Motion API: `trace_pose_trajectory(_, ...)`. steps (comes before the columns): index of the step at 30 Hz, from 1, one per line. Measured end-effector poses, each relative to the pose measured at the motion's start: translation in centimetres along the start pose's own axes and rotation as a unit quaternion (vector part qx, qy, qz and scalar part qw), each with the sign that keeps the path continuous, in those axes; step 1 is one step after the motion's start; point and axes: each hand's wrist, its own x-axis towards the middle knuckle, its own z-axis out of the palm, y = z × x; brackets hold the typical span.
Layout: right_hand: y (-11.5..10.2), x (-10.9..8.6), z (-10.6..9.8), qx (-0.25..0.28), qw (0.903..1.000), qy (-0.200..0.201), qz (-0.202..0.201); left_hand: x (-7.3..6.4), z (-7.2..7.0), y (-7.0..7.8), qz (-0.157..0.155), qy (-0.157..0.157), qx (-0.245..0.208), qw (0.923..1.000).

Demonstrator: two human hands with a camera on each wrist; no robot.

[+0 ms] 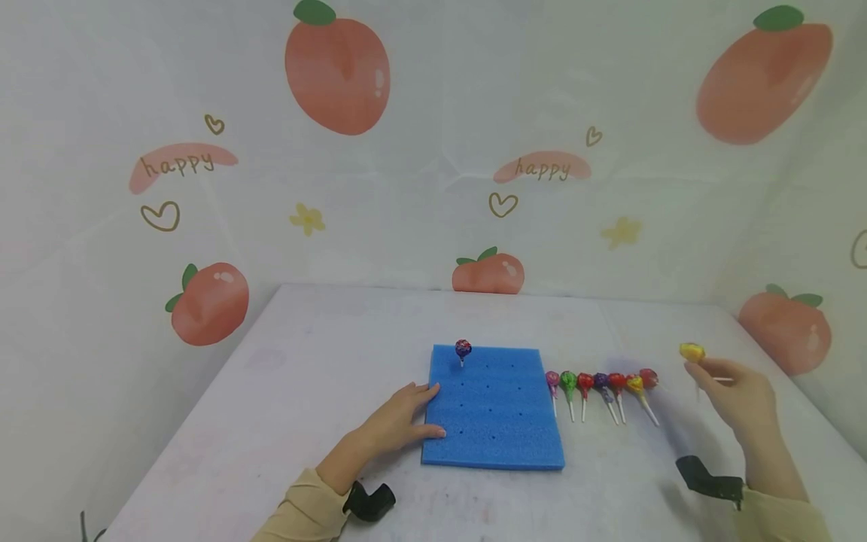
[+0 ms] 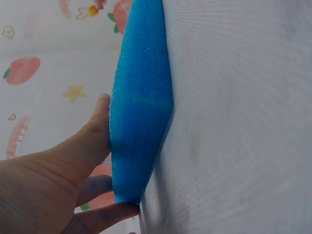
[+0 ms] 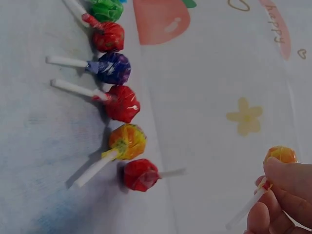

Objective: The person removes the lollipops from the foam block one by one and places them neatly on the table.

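Note:
My left hand (image 1: 396, 418) rests at the left edge of a blue foam board (image 1: 494, 444), with thumb and fingers extended along the edge. The left wrist view shows these fingers touching the board's thick side (image 2: 141, 122). One dark red-and-blue lollipop (image 1: 463, 348) stands upright near the board's far left corner; small holes dot the rest of its top. Raised at the right, my right hand (image 1: 743, 395) pinches a yellow lollipop (image 1: 692, 352) just below its head. Its white stick (image 3: 243, 212) points down and left in the right wrist view.
Several wrapped lollipops lie in a row right of the board: pink (image 1: 552, 379), green (image 1: 568, 381), red (image 1: 585, 382), purple (image 1: 601, 382), another yellow (image 1: 634, 385) and more red. A white table (image 1: 305, 354) meets a fruit-printed backdrop (image 1: 406, 203).

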Motion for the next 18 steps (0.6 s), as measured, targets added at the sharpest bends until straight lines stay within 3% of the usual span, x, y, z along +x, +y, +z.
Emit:
trace_pose_trajectory(10,1.3,1.1,0.8,0.002,0.999,-0.026,0.036,0.0,-0.1,0.1,0.008,0.005,0.005,0.9999)
trace_pose_trajectory(18,6.6,5.3,3.3,-0.021,0.9985,-0.032,0.038,0.0,-0.1,0.1,0.001,0.003,0.004,1.0)
